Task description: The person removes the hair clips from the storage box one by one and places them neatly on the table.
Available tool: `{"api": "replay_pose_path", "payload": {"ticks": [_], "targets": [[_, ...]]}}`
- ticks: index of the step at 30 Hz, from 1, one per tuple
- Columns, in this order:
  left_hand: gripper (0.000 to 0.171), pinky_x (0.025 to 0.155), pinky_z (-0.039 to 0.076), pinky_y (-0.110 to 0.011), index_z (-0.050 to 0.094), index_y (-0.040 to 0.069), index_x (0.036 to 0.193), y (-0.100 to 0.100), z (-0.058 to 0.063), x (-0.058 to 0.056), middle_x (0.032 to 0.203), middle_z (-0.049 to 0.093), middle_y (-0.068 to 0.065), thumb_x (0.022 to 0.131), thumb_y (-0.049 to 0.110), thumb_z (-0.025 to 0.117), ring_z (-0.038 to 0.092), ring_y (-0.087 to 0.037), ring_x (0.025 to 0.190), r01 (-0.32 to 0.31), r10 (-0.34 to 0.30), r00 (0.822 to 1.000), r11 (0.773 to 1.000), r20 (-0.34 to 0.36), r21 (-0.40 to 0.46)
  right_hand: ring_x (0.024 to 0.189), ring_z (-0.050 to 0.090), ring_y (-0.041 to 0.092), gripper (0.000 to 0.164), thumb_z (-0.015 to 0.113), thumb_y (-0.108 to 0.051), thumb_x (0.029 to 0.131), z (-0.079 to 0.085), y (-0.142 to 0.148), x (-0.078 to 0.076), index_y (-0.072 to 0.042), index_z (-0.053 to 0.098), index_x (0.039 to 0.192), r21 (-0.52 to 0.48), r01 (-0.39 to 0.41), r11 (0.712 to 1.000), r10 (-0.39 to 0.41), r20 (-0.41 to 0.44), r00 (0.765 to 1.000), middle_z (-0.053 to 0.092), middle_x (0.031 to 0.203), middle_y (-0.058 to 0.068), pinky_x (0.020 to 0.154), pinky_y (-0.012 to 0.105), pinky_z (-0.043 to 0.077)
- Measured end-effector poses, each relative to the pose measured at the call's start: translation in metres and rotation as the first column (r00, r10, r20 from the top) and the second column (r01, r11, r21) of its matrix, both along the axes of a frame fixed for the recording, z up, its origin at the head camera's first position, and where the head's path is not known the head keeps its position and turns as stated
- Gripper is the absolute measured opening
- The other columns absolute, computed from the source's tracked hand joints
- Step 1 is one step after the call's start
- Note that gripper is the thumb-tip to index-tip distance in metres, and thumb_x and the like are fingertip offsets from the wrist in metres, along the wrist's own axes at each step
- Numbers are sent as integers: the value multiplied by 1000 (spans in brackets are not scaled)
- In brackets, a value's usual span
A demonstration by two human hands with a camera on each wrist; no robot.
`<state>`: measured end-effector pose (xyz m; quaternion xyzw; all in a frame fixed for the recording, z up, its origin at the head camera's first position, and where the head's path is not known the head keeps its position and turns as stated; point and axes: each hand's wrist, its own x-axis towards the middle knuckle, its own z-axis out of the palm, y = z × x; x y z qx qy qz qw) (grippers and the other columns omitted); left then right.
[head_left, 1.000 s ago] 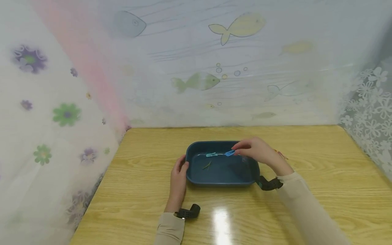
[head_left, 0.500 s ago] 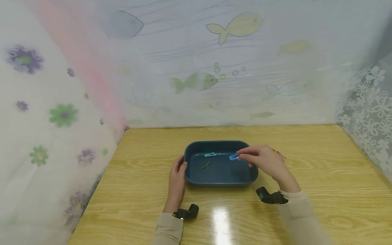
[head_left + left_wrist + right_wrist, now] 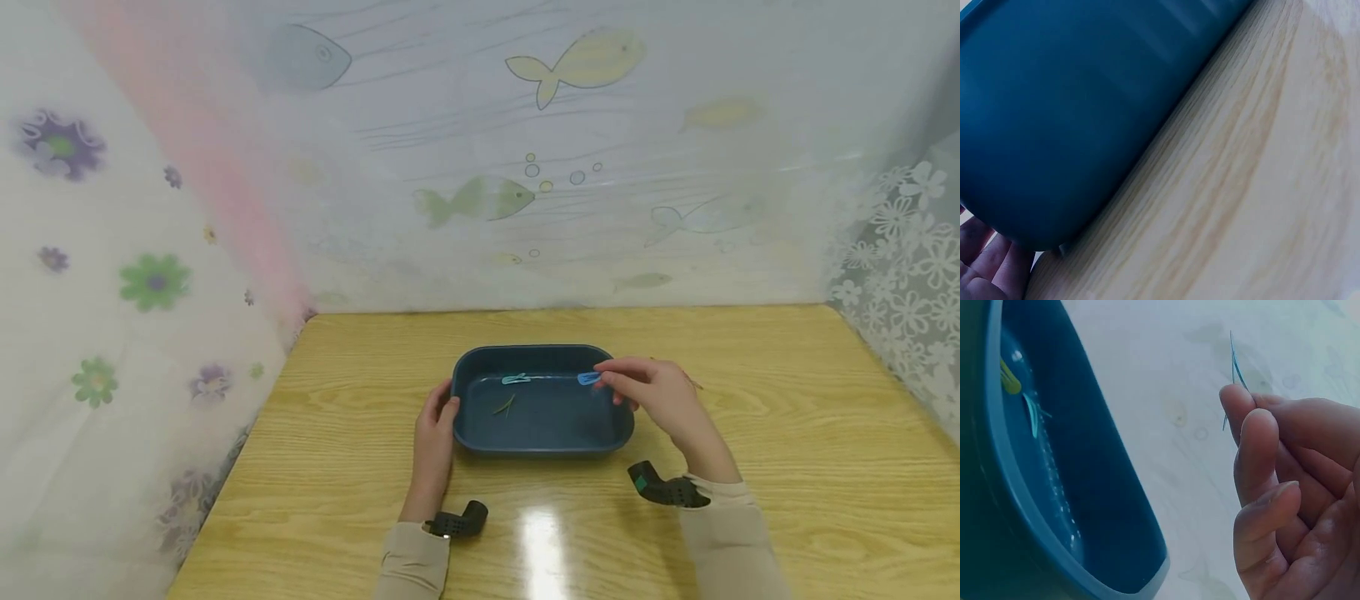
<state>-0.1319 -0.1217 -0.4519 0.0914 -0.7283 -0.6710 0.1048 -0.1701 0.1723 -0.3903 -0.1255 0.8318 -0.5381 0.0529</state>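
A dark blue plastic basin (image 3: 543, 437) stands on the wooden table. My left hand (image 3: 435, 435) holds its left end, with the thumb at the rim and the fingers round the outer wall. Over the basin's right part, my right hand (image 3: 663, 400) pinches a blue snap hair clip (image 3: 588, 378) between thumb and fingertips. The right wrist view catches that hair clip (image 3: 1235, 369) nearly edge-on, its prongs spread slightly apart. Inside the basin lie a teal hair clip (image 3: 516, 379) and an olive-green hair clip (image 3: 505, 406), which also looks splayed.
Behind my right hand, a small reddish thing (image 3: 699, 386) on the table is mostly hidden. Table surface (image 3: 337, 433) surrounds the basin. A cloth printed with fish (image 3: 480, 200) hangs at the back, and a flowered one (image 3: 157, 283) at the left.
My right hand has drawn the blue hair clip to the right over the basin, and the forearm has swung lower. My left hand keeps its place on the basin.
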Motion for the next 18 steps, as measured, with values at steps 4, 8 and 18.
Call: {"api": "replay_pose_path", "payload": {"ticks": [4,8,18], "targets": [[36,100,31,-35,48,8,127,0,-1,0,128,48,-5,92,19,47,40,-17,120,-1,1,1000,1000,0,7,73,54,30,35,57,-35,86,-1,2,-2,-11,62,111,-35,16,999,-16,11,1000,66,91,5,54,28,44],[35,100,31,-36,48,9,126,0,-2,-1,127,49,-5,92,19,48,41,-17,119,-7,7,1000,1000,-5,2,72,55,29,35,56,-35,86,-2,4,-4,-11,62,111,-24,26,999,-26,0,1000,65,93,8,54,27,43],[35,99,32,-36,49,7,126,0,-3,-1,126,49,-6,92,17,48,42,-18,118,-1,1,1000,1000,-13,0,71,55,24,35,56,-35,86,-11,17,-9,-10,62,110,-21,74,997,-74,-29,997,64,94,15,54,25,43]]}}
